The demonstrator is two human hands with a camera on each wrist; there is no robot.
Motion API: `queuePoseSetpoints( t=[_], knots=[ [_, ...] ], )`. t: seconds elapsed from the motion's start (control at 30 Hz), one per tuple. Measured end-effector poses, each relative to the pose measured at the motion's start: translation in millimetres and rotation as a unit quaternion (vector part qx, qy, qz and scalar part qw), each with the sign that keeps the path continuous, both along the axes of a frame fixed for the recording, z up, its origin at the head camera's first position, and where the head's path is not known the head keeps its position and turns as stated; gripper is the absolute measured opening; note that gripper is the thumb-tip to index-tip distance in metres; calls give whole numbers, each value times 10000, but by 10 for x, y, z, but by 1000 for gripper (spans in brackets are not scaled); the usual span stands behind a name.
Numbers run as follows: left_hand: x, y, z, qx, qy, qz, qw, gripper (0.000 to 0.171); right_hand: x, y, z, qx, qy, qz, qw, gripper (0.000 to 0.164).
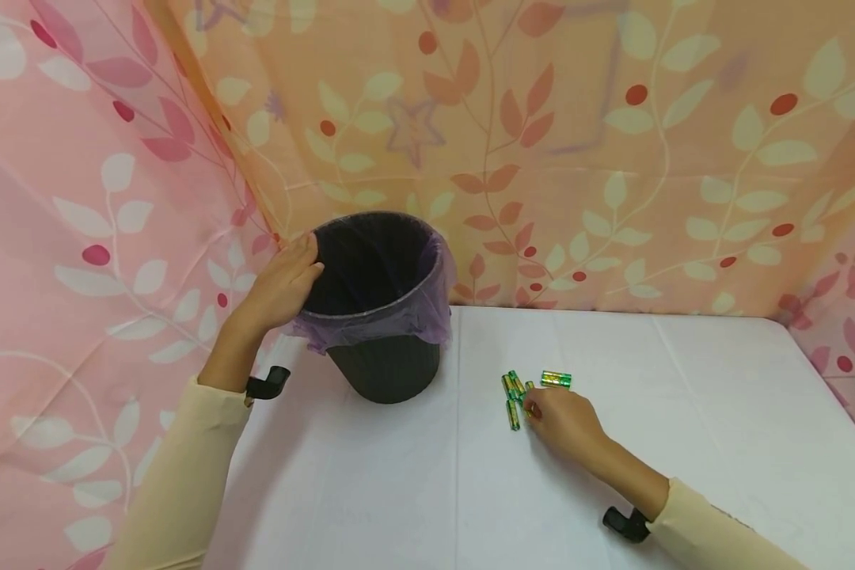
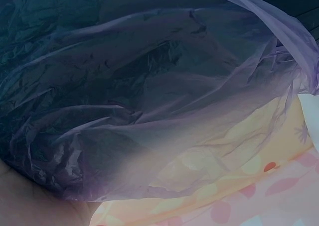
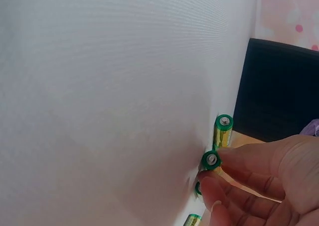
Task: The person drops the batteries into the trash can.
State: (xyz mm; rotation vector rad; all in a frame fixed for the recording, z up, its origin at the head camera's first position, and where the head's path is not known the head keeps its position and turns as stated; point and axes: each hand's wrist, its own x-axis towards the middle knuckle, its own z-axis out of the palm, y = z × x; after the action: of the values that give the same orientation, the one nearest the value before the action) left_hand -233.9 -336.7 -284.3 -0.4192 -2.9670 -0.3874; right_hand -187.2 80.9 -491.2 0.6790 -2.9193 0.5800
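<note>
At the left of the head view, my left hand (image 1: 283, 283) holds the near-left rim of a dark trash bin (image 1: 392, 372), fingertips lying over the edge. A thin purple bag (image 1: 438, 309) lines the bin and folds down outside it; it fills most of the left wrist view. My right hand (image 1: 568, 423) is down on the white table, thumb and fingers pinching a green and gold battery (image 3: 211, 159). Right beside it stands another battery (image 3: 224, 129). Several such batteries (image 1: 513, 415) lie loosely left of the hand, and a small group (image 1: 556, 379) lies just beyond it.
The white-covered table (image 1: 684, 380) runs back to a hanging orange floral cloth (image 1: 577, 158). A pink floral cloth (image 1: 36, 261) hangs along the left side, close to my left arm. The bin stands at the table's left part.
</note>
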Motion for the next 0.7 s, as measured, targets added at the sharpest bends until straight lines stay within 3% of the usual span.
queuePoseSetpoints(
  t=[0.43,0.7],
  knots=[
    [19,-3,4,59,47,-40,10000,59,39,-28,-26,69,-96,-26,9999,20],
    [3,-3,-1,33,48,-34,10000,59,32,-19,-66,-35,-168,-47,9998,15]
  ],
)
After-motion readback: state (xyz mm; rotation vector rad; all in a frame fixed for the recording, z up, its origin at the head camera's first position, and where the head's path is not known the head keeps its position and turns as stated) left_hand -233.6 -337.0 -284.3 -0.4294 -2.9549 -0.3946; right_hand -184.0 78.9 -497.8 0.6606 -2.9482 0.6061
